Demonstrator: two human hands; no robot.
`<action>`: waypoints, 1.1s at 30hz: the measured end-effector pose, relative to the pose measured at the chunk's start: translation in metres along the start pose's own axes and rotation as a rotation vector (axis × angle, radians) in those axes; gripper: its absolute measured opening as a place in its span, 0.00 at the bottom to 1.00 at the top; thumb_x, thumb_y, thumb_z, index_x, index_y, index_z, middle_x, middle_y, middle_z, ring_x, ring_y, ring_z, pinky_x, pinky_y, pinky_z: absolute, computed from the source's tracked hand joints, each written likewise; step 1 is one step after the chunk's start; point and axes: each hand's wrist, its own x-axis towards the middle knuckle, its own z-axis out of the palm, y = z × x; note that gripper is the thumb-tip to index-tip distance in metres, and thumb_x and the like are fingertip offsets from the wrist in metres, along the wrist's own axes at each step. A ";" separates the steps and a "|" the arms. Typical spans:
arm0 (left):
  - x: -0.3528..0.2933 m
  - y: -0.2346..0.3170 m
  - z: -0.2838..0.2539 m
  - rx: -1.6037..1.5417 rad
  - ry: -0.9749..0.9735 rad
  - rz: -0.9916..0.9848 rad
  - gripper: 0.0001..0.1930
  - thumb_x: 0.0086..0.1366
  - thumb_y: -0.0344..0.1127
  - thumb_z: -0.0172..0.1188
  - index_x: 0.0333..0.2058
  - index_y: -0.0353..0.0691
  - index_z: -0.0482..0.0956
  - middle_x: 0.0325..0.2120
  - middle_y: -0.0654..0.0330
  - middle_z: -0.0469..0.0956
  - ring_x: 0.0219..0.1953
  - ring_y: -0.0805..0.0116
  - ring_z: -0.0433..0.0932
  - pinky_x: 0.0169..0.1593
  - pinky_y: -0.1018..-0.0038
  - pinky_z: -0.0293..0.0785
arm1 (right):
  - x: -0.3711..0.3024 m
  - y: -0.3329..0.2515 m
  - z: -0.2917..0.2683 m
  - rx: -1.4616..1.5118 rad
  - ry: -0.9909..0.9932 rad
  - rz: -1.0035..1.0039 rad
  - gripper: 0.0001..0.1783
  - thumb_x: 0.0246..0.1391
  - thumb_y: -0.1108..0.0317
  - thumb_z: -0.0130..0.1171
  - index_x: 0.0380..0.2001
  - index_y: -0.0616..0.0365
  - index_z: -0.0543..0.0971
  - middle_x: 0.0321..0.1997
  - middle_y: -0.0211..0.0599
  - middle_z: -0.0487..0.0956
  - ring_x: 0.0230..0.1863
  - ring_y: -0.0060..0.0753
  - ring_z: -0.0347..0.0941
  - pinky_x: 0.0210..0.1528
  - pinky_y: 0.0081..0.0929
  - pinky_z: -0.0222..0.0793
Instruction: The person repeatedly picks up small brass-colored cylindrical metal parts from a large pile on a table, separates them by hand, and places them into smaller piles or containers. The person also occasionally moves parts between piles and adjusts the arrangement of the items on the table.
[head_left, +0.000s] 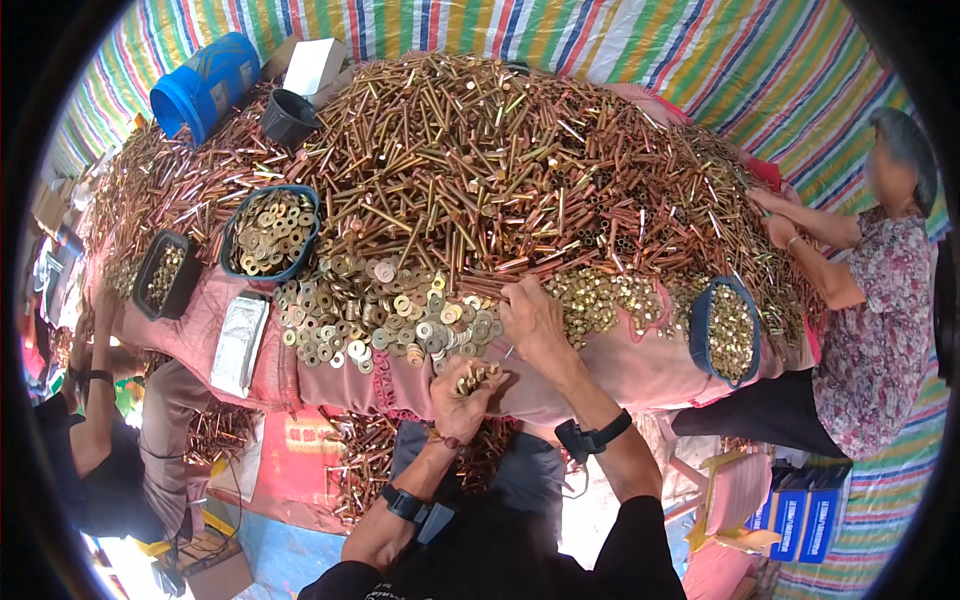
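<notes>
My left hand [462, 405] is closed, palm up, around a handful of small brass-coloured washers or nuts [478, 376]; the fingers hide part of them. My right hand [537, 322] reaches to the near edge of the metal heap, its fingers closed on a few copper-coloured rods [488, 284] pointing left. A thin silvery piece shows under that hand; I cannot tell what it is. Left of my hands lies a spread of flat round washers [375, 305], some stacked. Right of them lie many loose brass-coloured nuts [590, 303].
A huge pile of metal rods [450, 160] covers the table. Around it stand a blue basin of washers [232, 260], a dark tray [140, 285], a blue tub of nuts [697, 335], a black pot [290, 118] and a tipped blue bucket [215, 85]. People work at both sides.
</notes>
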 end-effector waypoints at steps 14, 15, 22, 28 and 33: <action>0.004 0.005 -0.002 0.090 -0.023 -0.002 0.07 0.62 0.15 0.65 0.38 0.28 0.82 0.38 0.56 0.80 0.40 0.66 0.81 0.50 0.69 0.84 | -0.054 -0.021 -0.094 0.883 0.154 0.241 0.13 0.69 0.66 0.66 0.48 0.64 0.82 0.42 0.35 0.83 0.34 0.20 0.80 0.34 0.19 0.76; 0.004 0.008 -0.003 0.166 -0.013 0.053 0.06 0.61 0.16 0.66 0.37 0.29 0.84 0.37 0.57 0.80 0.39 0.67 0.81 0.48 0.70 0.83 | -0.055 -0.024 -0.098 0.887 0.141 0.247 0.12 0.69 0.66 0.66 0.48 0.64 0.82 0.42 0.35 0.83 0.34 0.20 0.80 0.34 0.19 0.76; 0.006 0.010 -0.001 0.112 0.007 -0.020 0.07 0.59 0.20 0.71 0.36 0.33 0.83 0.34 0.60 0.80 0.37 0.70 0.79 0.43 0.73 0.78 | -0.056 -0.043 -0.105 0.924 0.067 0.221 0.10 0.67 0.69 0.68 0.44 0.64 0.83 0.40 0.33 0.83 0.33 0.20 0.80 0.33 0.19 0.76; 0.006 0.016 0.001 0.074 0.038 -0.027 0.06 0.57 0.23 0.72 0.33 0.34 0.83 0.28 0.58 0.76 0.31 0.63 0.75 0.36 0.66 0.72 | -0.049 -0.061 -0.115 0.525 0.081 -0.061 0.12 0.61 0.72 0.71 0.44 0.65 0.82 0.38 0.38 0.84 0.32 0.23 0.80 0.32 0.23 0.75; 0.008 0.023 0.000 0.067 0.015 0.005 0.08 0.58 0.24 0.73 0.36 0.35 0.85 0.30 0.58 0.78 0.33 0.64 0.77 0.38 0.68 0.73 | -0.046 -0.075 -0.116 0.420 0.053 -0.146 0.09 0.62 0.71 0.68 0.44 0.61 0.82 0.40 0.45 0.80 0.36 0.47 0.81 0.36 0.37 0.78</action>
